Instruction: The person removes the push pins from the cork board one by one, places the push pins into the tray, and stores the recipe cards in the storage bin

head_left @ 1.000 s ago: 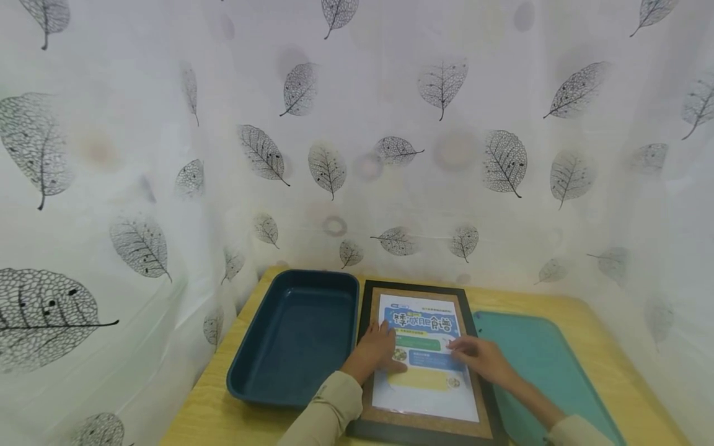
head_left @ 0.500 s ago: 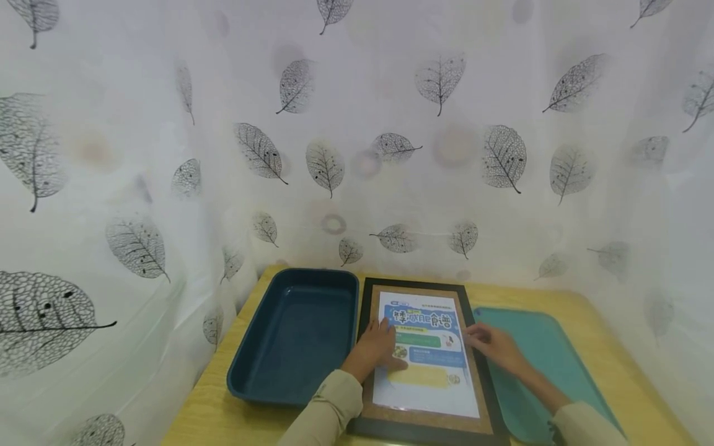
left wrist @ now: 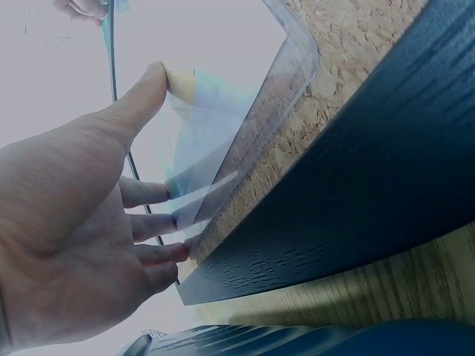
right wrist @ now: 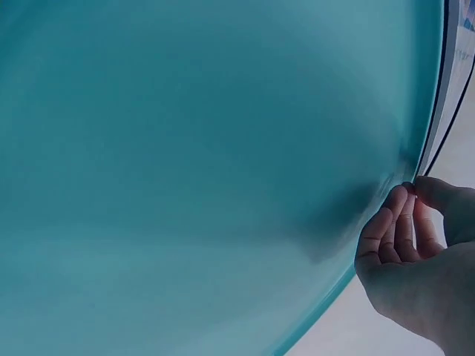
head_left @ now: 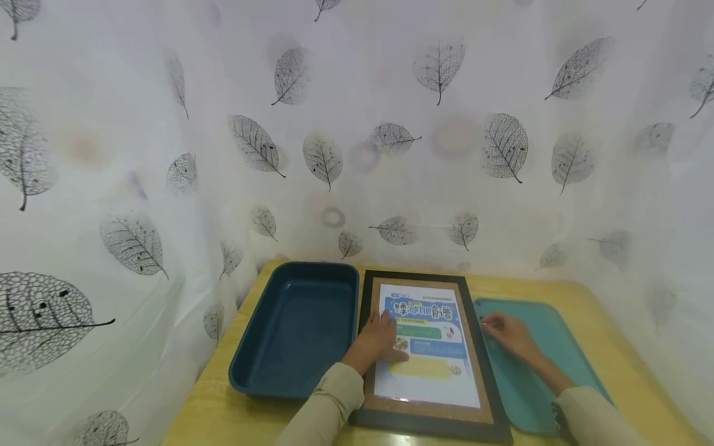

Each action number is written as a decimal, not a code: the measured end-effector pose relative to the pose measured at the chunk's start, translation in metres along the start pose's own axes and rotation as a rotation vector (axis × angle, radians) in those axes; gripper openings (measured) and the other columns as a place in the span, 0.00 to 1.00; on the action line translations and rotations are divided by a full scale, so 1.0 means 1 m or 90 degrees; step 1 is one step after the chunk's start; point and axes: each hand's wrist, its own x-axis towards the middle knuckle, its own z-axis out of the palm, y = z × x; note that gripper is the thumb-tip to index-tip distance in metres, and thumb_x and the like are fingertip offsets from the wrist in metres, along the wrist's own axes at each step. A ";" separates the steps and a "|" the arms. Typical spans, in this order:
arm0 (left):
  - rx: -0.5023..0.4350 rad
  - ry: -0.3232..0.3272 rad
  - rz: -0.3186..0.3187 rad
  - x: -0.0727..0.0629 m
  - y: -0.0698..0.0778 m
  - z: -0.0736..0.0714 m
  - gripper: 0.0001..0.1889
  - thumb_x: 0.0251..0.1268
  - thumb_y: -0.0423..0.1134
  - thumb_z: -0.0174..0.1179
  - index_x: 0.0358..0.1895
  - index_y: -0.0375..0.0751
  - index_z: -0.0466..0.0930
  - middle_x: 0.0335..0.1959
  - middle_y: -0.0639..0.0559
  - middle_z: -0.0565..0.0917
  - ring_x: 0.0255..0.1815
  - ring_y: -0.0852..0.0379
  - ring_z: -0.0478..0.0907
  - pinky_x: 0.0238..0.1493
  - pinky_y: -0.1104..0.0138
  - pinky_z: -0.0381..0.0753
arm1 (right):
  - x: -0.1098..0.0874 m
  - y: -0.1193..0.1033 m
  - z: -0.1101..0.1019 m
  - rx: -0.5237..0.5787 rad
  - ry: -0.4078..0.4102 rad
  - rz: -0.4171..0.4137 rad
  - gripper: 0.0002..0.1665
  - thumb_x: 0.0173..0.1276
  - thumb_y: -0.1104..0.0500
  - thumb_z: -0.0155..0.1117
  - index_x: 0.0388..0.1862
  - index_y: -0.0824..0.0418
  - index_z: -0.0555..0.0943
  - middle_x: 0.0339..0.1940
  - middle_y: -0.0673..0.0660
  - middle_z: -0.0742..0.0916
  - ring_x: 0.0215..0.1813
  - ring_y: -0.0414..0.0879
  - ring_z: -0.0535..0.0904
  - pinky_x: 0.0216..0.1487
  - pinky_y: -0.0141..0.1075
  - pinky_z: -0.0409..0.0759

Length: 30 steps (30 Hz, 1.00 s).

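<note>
A printed poster sheet [head_left: 424,384] in a clear sleeve [left wrist: 293,85] lies on a cork board [head_left: 488,410] with a black frame [head_left: 432,428]. My left hand [head_left: 375,339] rests on the sheet's left side, its thumb spread from the fingers; in the left wrist view its fingertips touch the sleeve near its edge. At the upper left edge of the teal tray [head_left: 535,384], my right hand [head_left: 513,334] brings thumb and forefinger together on what looks like a tiny dark pin, mostly hidden by the fingertips. In the right wrist view the fingertips meet by the tray's rim [right wrist: 315,324].
A deep dark-blue baking pan [head_left: 295,334] stands left of the board on the yellow wooden table [head_left: 201,402]. The board sits between pan and tray. A leaf-patterned white curtain [head_left: 357,179] hangs behind the table and along both sides.
My right hand has moved right, from the poster's right side across the frame to the tray's edge. The left hand stays on the sheet. The head view has tilted slightly.
</note>
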 end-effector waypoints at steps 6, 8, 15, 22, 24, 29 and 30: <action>0.008 0.002 -0.002 0.001 0.000 -0.001 0.51 0.62 0.68 0.68 0.79 0.35 0.63 0.82 0.39 0.60 0.83 0.38 0.55 0.82 0.54 0.55 | 0.003 0.009 -0.001 -0.017 -0.011 0.010 0.09 0.71 0.67 0.68 0.46 0.72 0.83 0.40 0.65 0.89 0.43 0.59 0.87 0.39 0.42 0.87; 0.006 0.000 -0.004 0.001 0.000 -0.002 0.51 0.62 0.67 0.68 0.79 0.35 0.63 0.82 0.39 0.60 0.83 0.38 0.55 0.82 0.54 0.55 | 0.004 0.011 -0.001 -0.019 -0.011 0.008 0.08 0.70 0.67 0.68 0.45 0.72 0.83 0.39 0.65 0.89 0.42 0.59 0.87 0.39 0.42 0.86; 0.010 0.003 -0.001 0.000 0.000 -0.001 0.51 0.62 0.67 0.68 0.78 0.36 0.63 0.81 0.39 0.60 0.82 0.38 0.55 0.82 0.54 0.55 | 0.004 0.012 0.002 -0.035 -0.013 0.005 0.07 0.68 0.68 0.69 0.43 0.71 0.85 0.38 0.63 0.89 0.41 0.58 0.87 0.41 0.48 0.87; 0.017 0.007 0.002 0.001 0.000 0.000 0.52 0.61 0.68 0.68 0.78 0.35 0.63 0.81 0.39 0.61 0.82 0.38 0.56 0.82 0.54 0.56 | 0.005 0.013 0.002 -0.045 -0.025 0.015 0.08 0.68 0.67 0.69 0.43 0.71 0.85 0.37 0.62 0.89 0.40 0.58 0.86 0.41 0.50 0.87; 0.017 0.007 0.001 0.001 -0.001 0.001 0.52 0.61 0.68 0.68 0.78 0.35 0.64 0.81 0.39 0.61 0.82 0.38 0.56 0.82 0.54 0.56 | 0.005 0.012 0.001 -0.044 -0.029 0.010 0.08 0.68 0.67 0.70 0.43 0.71 0.85 0.37 0.62 0.89 0.41 0.58 0.87 0.41 0.50 0.87; 0.019 0.007 0.003 0.001 -0.001 0.001 0.52 0.61 0.68 0.68 0.78 0.35 0.63 0.81 0.39 0.61 0.82 0.38 0.55 0.82 0.54 0.55 | 0.003 0.010 0.000 -0.036 -0.029 0.006 0.09 0.69 0.67 0.69 0.45 0.71 0.85 0.39 0.63 0.89 0.42 0.59 0.87 0.43 0.51 0.87; 0.017 0.005 0.004 0.001 -0.001 0.000 0.52 0.62 0.68 0.68 0.79 0.35 0.63 0.81 0.39 0.60 0.82 0.38 0.55 0.82 0.54 0.55 | 0.002 0.010 0.000 -0.036 -0.028 0.005 0.09 0.69 0.67 0.69 0.45 0.71 0.85 0.39 0.63 0.89 0.43 0.59 0.87 0.44 0.52 0.87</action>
